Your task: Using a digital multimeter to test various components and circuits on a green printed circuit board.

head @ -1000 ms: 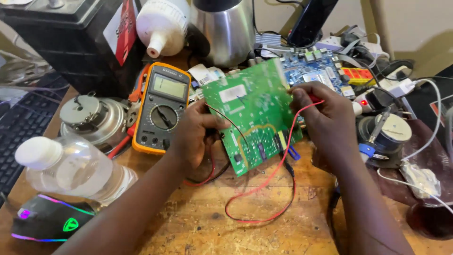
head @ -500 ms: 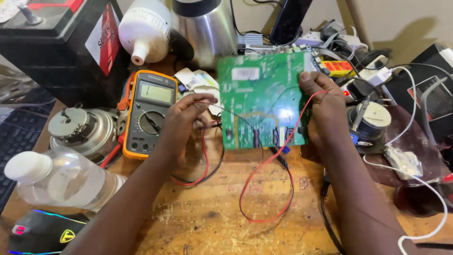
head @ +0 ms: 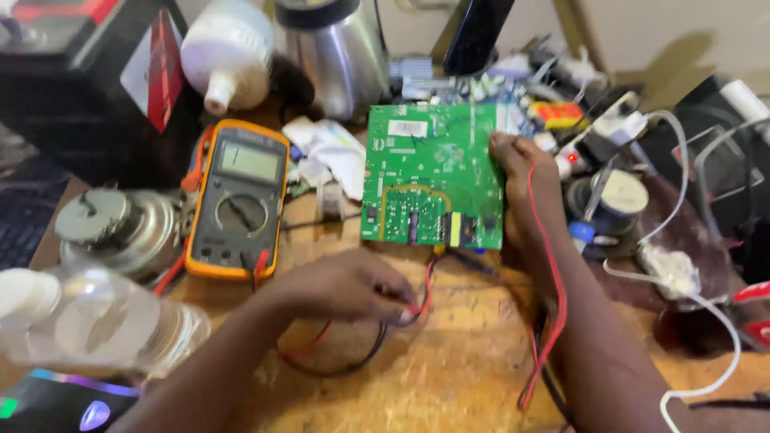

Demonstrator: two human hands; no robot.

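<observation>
Green circuit board (head: 433,172), desk (head: 449,369) centre: right hand (head: 525,172) clamped on its edge; left hand (head: 353,285) pinching red wire (head: 423,293).

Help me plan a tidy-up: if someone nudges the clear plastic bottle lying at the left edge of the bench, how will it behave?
The clear bottle lies on its side, so it would probably roll toward the multimeter. It looks nearly empty, likely light. Its smooth plastic may be slippery.

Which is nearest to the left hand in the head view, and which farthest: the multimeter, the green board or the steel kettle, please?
From the left hand:
1. Green board, just above right.
2. Multimeter, up left.
3. Steel kettle, at the far back.
</observation>
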